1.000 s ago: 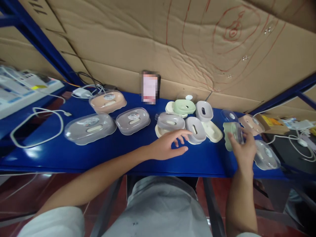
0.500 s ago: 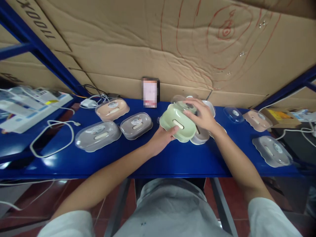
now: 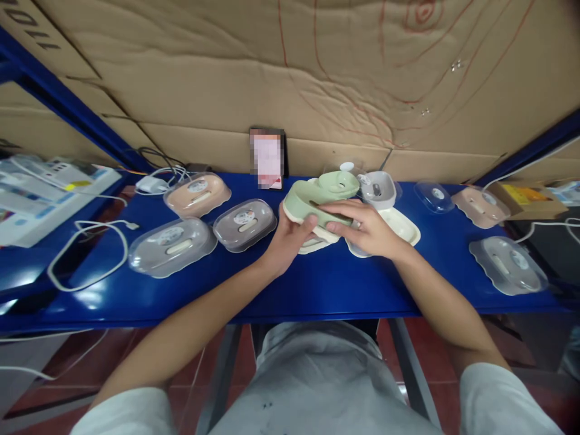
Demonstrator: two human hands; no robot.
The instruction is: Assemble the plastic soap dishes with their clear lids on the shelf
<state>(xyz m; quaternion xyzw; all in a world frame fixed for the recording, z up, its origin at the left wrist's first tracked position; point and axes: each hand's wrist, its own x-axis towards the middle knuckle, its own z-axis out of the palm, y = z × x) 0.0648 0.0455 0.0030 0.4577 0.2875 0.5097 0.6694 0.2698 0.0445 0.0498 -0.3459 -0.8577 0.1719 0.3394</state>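
Both of my hands grip a pale green soap dish (image 3: 304, 202) just above the blue shelf (image 3: 317, 284). My left hand (image 3: 284, 238) holds its left end from below. My right hand (image 3: 365, 226) lies along its near side, fingers pointing left. A cream tray (image 3: 317, 243) sits right under the green dish. Behind it stands another green piece (image 3: 338, 181) and a white insert (image 3: 378, 187). A cream dish (image 3: 403, 223) lies to the right of my right hand.
Closed soap boxes with clear lids lie on the left: peach (image 3: 197, 194), two grey (image 3: 244, 223) (image 3: 172, 246). More clear-lidded boxes (image 3: 507, 272) (image 3: 480, 205) sit on the right. A white cable (image 3: 86, 254) loops at the left. Cardboard (image 3: 294, 78) backs the shelf.
My right hand left the green piece at the far right and came to the middle. Both hands took up the green soap dish, tilted it flatter and lowered it toward the cream tray.
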